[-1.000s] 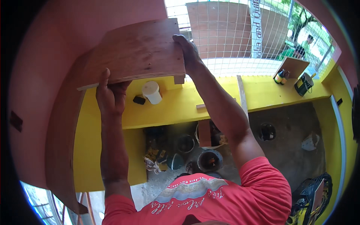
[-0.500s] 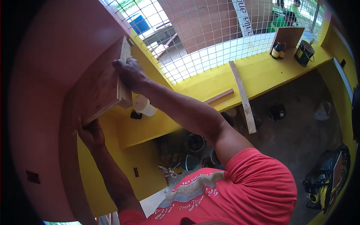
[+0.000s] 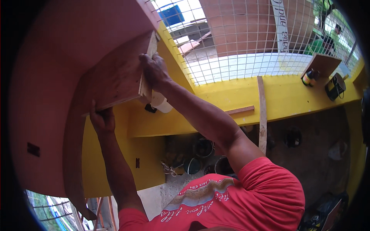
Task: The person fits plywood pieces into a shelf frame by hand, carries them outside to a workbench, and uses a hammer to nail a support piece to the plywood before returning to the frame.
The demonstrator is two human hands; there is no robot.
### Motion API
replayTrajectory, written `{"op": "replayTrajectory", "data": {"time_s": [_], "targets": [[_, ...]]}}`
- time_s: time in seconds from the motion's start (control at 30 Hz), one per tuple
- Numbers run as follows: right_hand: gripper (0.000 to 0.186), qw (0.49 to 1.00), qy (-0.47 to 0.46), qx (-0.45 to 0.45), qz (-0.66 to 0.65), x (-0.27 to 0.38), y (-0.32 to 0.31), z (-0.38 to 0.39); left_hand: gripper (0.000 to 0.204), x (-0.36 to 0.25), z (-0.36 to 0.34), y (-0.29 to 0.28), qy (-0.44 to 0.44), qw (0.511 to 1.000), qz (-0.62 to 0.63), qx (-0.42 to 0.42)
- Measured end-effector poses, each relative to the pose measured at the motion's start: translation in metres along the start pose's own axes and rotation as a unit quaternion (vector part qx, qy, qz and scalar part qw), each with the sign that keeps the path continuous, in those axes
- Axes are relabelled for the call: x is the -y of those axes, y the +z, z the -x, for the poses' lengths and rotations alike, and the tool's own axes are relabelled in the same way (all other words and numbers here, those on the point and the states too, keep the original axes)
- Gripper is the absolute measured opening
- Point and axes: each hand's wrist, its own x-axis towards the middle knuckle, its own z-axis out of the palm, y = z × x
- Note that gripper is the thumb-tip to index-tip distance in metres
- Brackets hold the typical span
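A brown plywood panel (image 3: 117, 71) with a pale layered edge stands out from the pink wall at upper left. My right hand (image 3: 155, 72) is closed on its right-hand edge, the fingers curled over the plywood. Below, my left hand (image 3: 102, 118) grips the panel's lower edge, thumb up against its face and the other fingers partly hidden underneath. Just behind my right wrist, a white plastic container (image 3: 161, 103) sits on the yellow ledge, with a small black object (image 3: 150, 108) beside it.
The yellow ledge (image 3: 216, 90) runs below the wire mesh (image 3: 243, 50). On it are a wooden strip (image 3: 241, 110), a plank (image 3: 262, 111) jutting over its edge, dark bottles (image 3: 309, 77) and a paint can (image 3: 335, 87). Buckets (image 3: 192, 165) stand below. Beyond the mesh is another person (image 3: 334, 36).
The view has swung, so the panel and ledge sit farther right in the picture. Both hands keep their hold on the plywood panel.
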Motion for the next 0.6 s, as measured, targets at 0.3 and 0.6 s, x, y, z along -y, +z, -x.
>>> {"op": "replayTrajectory", "data": {"time_s": [0.3, 0.6], "targets": [[0.024, 0.999, -0.012, -0.001, -0.045, -0.004, -0.013, -0.003, 0.053, 0.015, 0.003, 0.023, -0.018, 0.999, -0.018, -0.044], [0.041, 0.998, 0.012, -0.059, 0.025, -0.004, -0.003, 0.022, 0.048, -0.010, 0.019, -0.022, 0.011, 0.999, 0.009, -0.052]]}}
